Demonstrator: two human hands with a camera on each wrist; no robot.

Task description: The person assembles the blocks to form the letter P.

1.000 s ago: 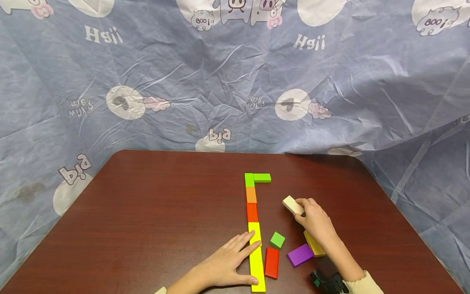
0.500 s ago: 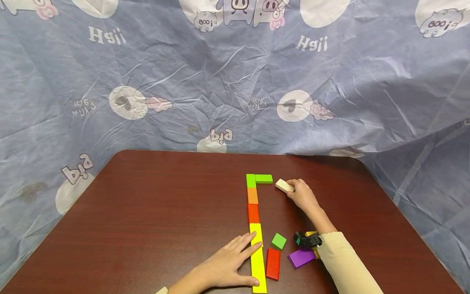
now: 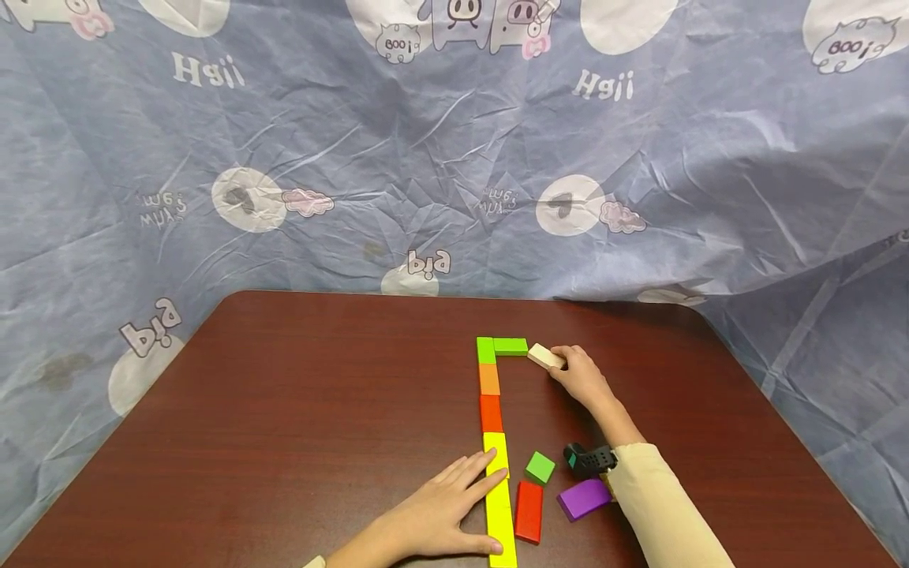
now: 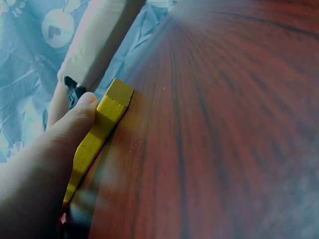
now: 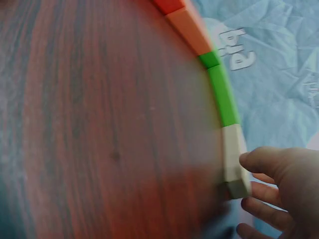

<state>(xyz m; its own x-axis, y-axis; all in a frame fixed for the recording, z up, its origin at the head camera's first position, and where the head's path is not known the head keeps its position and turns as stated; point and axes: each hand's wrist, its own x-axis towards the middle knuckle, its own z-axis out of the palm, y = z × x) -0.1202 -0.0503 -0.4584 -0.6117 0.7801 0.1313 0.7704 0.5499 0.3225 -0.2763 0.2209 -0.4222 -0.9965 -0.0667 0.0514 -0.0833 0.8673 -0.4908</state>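
Note:
My right hand (image 3: 584, 377) pinches a cream wooden block (image 3: 545, 356) between thumb and fingers. Its far end sits right at the end of a bright green block (image 3: 510, 347). In the right wrist view the cream block (image 5: 233, 154) lines up with the green block (image 5: 224, 94). My left hand (image 3: 446, 506) lies spread, fingertips and thumb resting on the yellow blocks (image 3: 499, 513) at the near end of a row. Farther along that row come a red block (image 3: 491, 413), an orange block (image 3: 489, 379) and another green block (image 3: 486, 350).
Loose on the dark red-brown table (image 3: 284, 410) lie a green cube (image 3: 540, 468), a red block (image 3: 529, 512) and a purple block (image 3: 585, 499). A yellow block is mostly hidden beneath the right sleeve (image 3: 660, 497). A printed blue-grey cloth (image 3: 454, 158) hangs behind the table.
My right hand has carried the cream block away from me and to the left, up to the green block's end. The left hand stays on the yellow blocks.

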